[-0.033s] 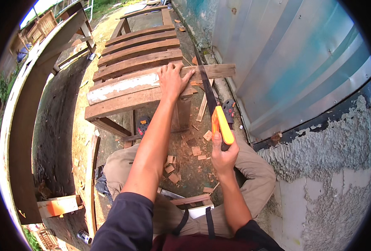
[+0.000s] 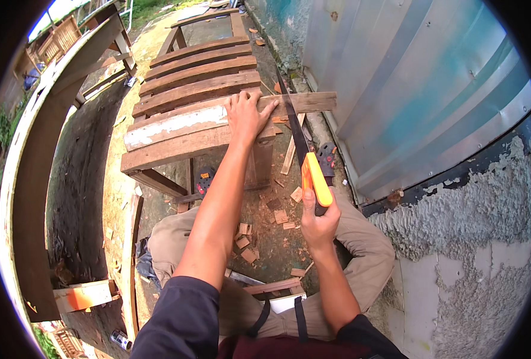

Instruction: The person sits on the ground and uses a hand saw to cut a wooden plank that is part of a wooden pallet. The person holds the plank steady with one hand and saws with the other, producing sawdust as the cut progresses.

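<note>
A person in beige trousers (image 2: 364, 242) is outdoors at a slatted wooden bench (image 2: 196, 70), which stretches away toward 11 o'clock. Across its near end lies a wooden plank (image 2: 318, 102), above the centre of view, its free end jutting out toward 1 o'clock, near a corrugated metal sheet (image 2: 409, 90) at 2 o'clock. The left hand (image 2: 247, 116), between 11 and 12 o'clock, rests on the plank with its fingers slightly spread over the wood. The right hand (image 2: 320, 224), at 4 o'clock, has its fingers wrapped around the yellow handle (image 2: 318, 179) of a hand saw (image 2: 299, 130); the dark blade (image 2: 291, 107) points toward 12 o'clock and crosses the plank just beside the left thumb, though how deep its teeth sit cannot be told. Toward 6 o'clock, small wood offcuts (image 2: 280, 215) lie scattered on the ground. One dark clog (image 2: 326, 160) shows toward 3 o'clock, another clog (image 2: 204, 178) toward 9 o'clock. A rough, peeling wall (image 2: 457, 209) fills 4 o'clock, and a long wooden frame (image 2: 29, 209) curves along the rim at 9 o'clock
</note>
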Motion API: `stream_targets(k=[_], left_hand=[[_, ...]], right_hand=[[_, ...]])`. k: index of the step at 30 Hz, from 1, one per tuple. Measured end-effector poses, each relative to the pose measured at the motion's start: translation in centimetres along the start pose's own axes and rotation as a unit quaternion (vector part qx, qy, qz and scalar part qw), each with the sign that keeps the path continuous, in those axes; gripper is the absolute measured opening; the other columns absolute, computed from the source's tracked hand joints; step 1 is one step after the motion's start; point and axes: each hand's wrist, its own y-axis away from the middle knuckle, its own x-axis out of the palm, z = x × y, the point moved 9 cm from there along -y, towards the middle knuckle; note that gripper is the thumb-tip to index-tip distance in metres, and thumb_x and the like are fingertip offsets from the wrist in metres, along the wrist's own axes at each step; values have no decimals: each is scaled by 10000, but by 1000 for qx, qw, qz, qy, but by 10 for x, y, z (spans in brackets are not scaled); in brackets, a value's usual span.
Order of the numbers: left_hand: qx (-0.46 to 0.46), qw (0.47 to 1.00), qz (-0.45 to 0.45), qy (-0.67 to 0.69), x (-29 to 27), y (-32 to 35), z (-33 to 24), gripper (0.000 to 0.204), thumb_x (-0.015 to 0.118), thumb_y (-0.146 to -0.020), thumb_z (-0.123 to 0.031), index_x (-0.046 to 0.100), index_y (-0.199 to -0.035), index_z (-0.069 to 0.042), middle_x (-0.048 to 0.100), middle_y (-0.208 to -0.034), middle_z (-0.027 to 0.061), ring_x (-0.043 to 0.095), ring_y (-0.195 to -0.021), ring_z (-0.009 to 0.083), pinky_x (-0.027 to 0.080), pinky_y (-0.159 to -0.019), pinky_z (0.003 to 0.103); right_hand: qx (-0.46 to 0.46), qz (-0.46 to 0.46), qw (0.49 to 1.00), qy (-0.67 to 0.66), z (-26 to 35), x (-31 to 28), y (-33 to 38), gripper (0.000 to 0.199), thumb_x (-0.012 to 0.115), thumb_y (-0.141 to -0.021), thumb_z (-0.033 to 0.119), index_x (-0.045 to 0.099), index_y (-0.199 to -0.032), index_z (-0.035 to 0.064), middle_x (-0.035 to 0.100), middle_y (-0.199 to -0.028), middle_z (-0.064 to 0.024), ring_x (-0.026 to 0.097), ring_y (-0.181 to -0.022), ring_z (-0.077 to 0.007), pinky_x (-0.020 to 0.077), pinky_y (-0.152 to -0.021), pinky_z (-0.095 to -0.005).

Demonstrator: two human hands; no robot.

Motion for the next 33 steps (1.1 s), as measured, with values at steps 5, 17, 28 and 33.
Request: stream_targets(k=[5, 17, 28, 33], left_hand=[[-7, 1000, 5, 10, 2, -5, 6, 553, 697, -877, -615, 775, -1132, -131, 667, -1146, 113, 557, -1155, 303, 324, -1091, 453], [5, 999, -14, 33, 2, -4, 10, 527, 722, -854, -608, 778, -1113, -154, 646, -1082, 104, 542, -1160, 290, 305, -1092, 457], [0, 999, 28, 37, 7, -7, 8, 565, 706, -866, -629, 773, -1136, -137, 662, -1150, 114, 542, -1189, 302, 316, -1092, 454], [5, 1000, 10, 17, 7, -5, 10, 558, 701, -870, -629, 774, -1136, -144, 661, -1136, 111, 544, -1185, 300, 314, -1096, 452]], right_hand=[[-12, -8, 1000, -10, 6, 2, 5, 274, 733, -978, 234, 616, -911, -4, 569, -639, -55, 521, -574, -111, 434, -545, -293], [8, 12, 1000, 2, 25, -6, 10, 258, 736, -972, 210, 615, -878, 3, 576, -618, -43, 512, -545, -93, 415, -517, -290], [64, 38, 997, 17, 13, -31, 45, 283, 692, -1004, 214, 668, -1061, -61, 625, -735, -6, 541, -657, -83, 437, -600, -274], [47, 40, 998, 34, 48, -27, 38, 255, 711, -989, 206, 656, -1019, -41, 610, -714, -17, 539, -633, -87, 435, -582, -281]])
